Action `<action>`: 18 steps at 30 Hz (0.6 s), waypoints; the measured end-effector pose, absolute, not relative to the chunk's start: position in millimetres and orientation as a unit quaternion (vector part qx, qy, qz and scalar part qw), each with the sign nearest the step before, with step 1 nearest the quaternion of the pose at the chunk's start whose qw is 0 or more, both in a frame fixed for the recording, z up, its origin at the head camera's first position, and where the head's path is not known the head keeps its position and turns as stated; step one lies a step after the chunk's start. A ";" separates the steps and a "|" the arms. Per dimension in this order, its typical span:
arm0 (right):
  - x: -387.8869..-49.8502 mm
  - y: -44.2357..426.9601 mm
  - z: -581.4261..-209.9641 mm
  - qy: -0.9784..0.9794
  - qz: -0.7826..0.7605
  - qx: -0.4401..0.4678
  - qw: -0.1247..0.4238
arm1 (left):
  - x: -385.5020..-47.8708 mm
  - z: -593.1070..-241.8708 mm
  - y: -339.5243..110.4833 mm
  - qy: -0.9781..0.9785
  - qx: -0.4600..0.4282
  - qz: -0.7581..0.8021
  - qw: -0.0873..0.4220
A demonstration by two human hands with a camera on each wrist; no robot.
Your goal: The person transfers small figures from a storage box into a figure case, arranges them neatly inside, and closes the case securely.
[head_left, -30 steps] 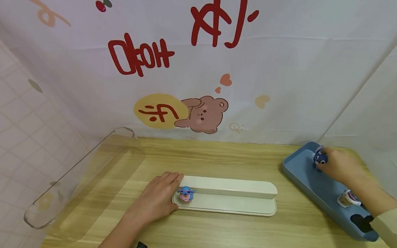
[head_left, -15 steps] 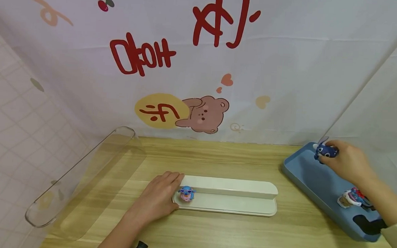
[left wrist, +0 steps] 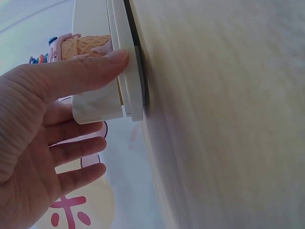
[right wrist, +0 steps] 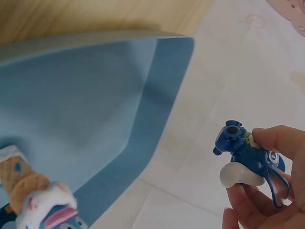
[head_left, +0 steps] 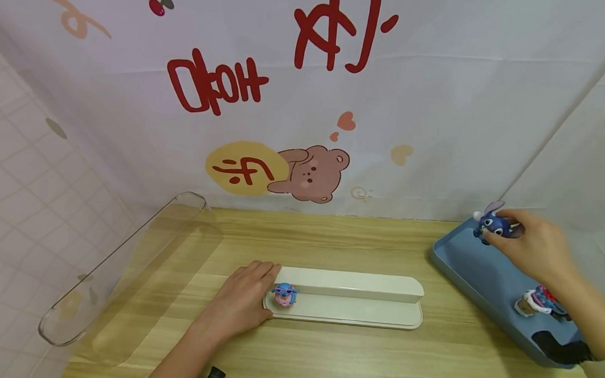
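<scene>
My left hand holds the left end of a stepped white display stand. In the left wrist view the thumb presses its front edge, with fingers behind. A blue-and-pink figurine with sunglasses stands at that end; its waffle-cone part shows beside the thumb. Above the far end of the blue tray, my right hand pinches a dark-blue, long-eared figurine between thumb and fingers. The right wrist view shows this figurine with a white rounded part below the fingers.
Another figurine, with white, brown, blue and red parts, lies in the blue tray under my right forearm. On the left a long transparent cover leans at a slant. Printed white cloth backs the wooden table.
My right hand has lifted the dark-blue figurine from the tray's far end and turned it slightly. My left hand and the stand stay where they were.
</scene>
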State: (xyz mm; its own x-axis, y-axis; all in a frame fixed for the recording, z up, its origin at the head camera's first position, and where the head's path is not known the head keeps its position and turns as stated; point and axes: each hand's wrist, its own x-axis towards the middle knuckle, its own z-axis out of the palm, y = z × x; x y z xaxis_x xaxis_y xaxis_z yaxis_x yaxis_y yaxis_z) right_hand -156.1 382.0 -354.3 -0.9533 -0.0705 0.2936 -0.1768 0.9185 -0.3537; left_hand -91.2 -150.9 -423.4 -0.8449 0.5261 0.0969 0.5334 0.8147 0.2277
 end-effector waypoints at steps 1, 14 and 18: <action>-154.9 380.1 -353.4 -0.969 0.194 0.063 0.143 | -91.1 -423.7 -150.8 -0.952 -0.278 -0.123 0.015; -135.1 349.7 -341.5 -0.954 0.231 0.065 0.178 | -90.7 -423.3 -150.9 -0.952 -0.281 -0.121 0.020; -129.0 340.7 -341.6 -0.941 0.261 0.074 0.203 | -90.5 -423.9 -151.1 -0.951 -0.282 -0.122 0.022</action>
State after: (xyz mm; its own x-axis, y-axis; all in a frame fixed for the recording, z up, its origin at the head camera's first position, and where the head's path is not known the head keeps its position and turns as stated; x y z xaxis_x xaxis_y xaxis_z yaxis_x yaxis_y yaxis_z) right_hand -129.0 340.7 -341.6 -0.9063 -0.0326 0.4214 -0.2453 0.8526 -0.4615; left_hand -90.5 -151.1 -423.9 -0.8398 0.5316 0.1103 0.5423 0.8108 0.2204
